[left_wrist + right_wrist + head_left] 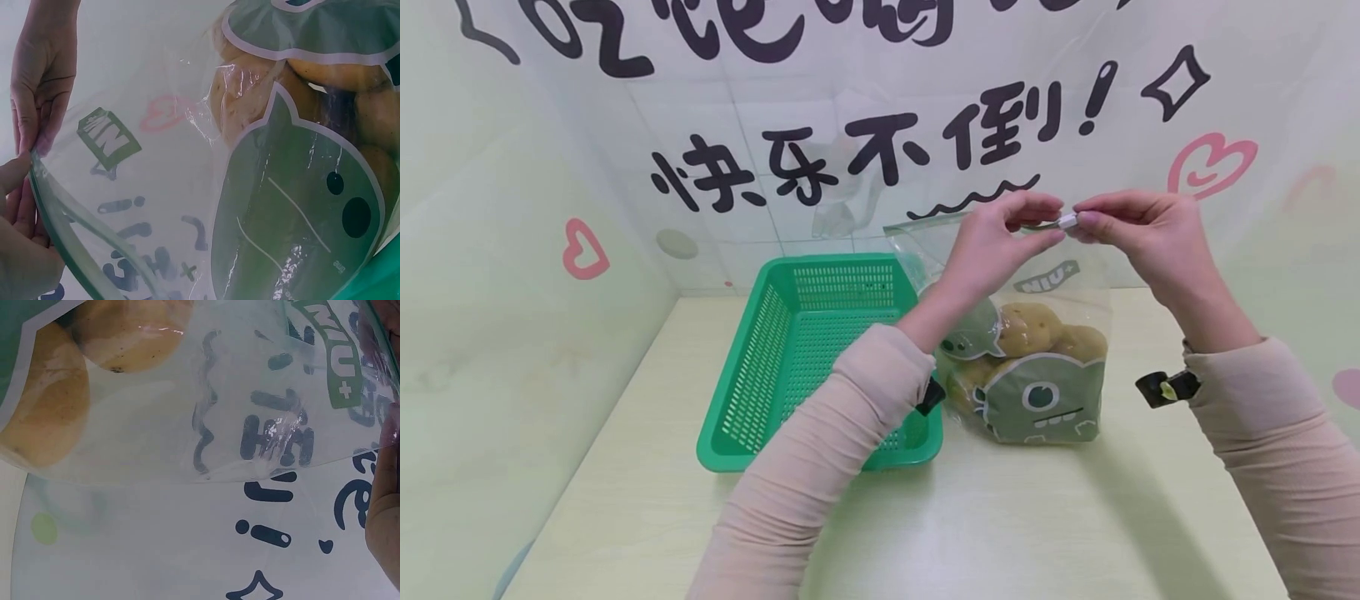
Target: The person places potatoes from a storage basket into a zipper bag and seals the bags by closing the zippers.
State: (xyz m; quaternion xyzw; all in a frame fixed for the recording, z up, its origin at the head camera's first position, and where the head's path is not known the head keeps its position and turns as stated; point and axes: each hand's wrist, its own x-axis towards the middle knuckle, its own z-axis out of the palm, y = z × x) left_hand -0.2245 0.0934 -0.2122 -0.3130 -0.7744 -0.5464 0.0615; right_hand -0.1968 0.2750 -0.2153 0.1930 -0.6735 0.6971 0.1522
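A clear zip bag point(1045, 408) with green cartoon monster prints stands upright on the table, potatoes point(1028, 327) filling its lower part. With thumb and fingers, my left hand point(988, 250) pinches the green-edged top of the bag. Beside it, my right hand point(1161, 237) pinches a small white slider point(1067, 220) at the right end of that top edge. In the left wrist view the zip strip point(56, 231) runs down from the fingertips, and its two sides spread apart lower down. The right wrist view shows the bag's clear side and more potatoes point(50, 400).
A green plastic basket point(842, 287) with perforated walls stands left of the bag, partly behind my left forearm; no contents show in its visible part. Behind is a white wall sheet point(820, 225) with black lettering and pink hearts. The pale table point(647, 475) extends in front.
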